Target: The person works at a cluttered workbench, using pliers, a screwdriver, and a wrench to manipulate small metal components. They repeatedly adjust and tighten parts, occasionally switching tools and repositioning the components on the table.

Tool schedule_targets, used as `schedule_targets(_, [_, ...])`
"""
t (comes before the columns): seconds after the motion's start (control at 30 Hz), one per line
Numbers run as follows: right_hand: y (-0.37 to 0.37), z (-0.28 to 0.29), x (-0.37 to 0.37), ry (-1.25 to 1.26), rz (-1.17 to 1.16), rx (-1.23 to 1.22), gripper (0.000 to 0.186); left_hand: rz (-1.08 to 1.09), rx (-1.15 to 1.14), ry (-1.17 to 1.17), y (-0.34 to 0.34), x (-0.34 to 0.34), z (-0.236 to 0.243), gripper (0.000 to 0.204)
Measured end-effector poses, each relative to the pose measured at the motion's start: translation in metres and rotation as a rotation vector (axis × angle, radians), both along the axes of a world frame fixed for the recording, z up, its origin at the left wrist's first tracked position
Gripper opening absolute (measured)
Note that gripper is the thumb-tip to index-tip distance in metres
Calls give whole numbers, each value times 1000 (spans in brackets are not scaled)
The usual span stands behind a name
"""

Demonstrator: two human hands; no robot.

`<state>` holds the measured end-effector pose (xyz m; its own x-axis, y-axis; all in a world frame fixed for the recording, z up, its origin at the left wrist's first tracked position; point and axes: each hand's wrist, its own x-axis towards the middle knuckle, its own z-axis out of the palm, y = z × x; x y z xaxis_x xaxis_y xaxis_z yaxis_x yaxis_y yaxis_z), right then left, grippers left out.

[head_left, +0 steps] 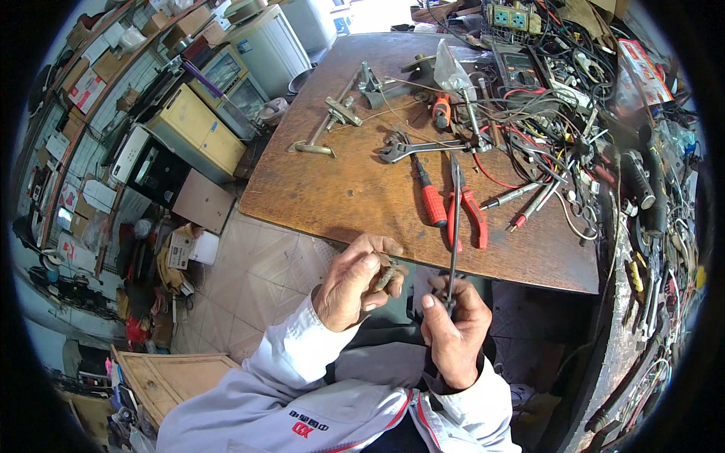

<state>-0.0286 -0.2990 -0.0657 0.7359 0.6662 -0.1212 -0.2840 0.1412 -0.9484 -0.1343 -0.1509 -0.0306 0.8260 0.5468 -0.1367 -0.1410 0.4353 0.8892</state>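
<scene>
My left hand point(349, 285) is closed on a small brownish metal part point(387, 276), pinched between thumb and fingers just off the table's near edge. Its exact kind is unclear, and the fingers cover some of it. My right hand point(458, 331) grips a screwdriver with a long dark shaft point(454, 253), which points away from me over the table edge. Most of its handle is hidden in the palm. Beyond that shaft lie red-handled pliers point(474, 217) and a red-handled screwdriver point(432, 202). An adjustable wrench point(419, 149) rests farther back.
The brown wooden table point(302, 192) carries a metal clamp-like tool point(332, 115) and an orange-handled tool point(442, 112). Tangled cables point(540, 136) and a multimeter point(519, 69) crowd its right side. Tools line the right-hand bench. A wooden cabinet point(170, 377) stands lower left.
</scene>
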Motion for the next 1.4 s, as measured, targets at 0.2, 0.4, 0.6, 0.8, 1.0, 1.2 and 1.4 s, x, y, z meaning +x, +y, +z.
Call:
schedule_targets(0.2, [20,9,7,-41,77,63,18,-68,126,80,-3,-2,-8,55])
schedule_targets(0.4, [18,2,11,-3,64,84,15,-59,279,210,-10,-2,-2,62])
schedule_targets(0.6, [17,-3,9,-312,-12,89,15,105,585,75,-23,-2,-26,72])
schedule_targets(0.8, [10,-7,15,-92,135,139,23,186,1235,280,-27,2,-6,74])
schedule_targets(1.0, [6,-8,22,104,185,266,21,293,1241,314,-25,1,-15,54])
schedule_targets(1.2, [8,-13,14,165,147,260,20,387,1244,332,-20,4,-18,41])
schedule_targets(1.4, [8,-11,12,132,147,164,19,391,1232,344,-15,9,-7,33])
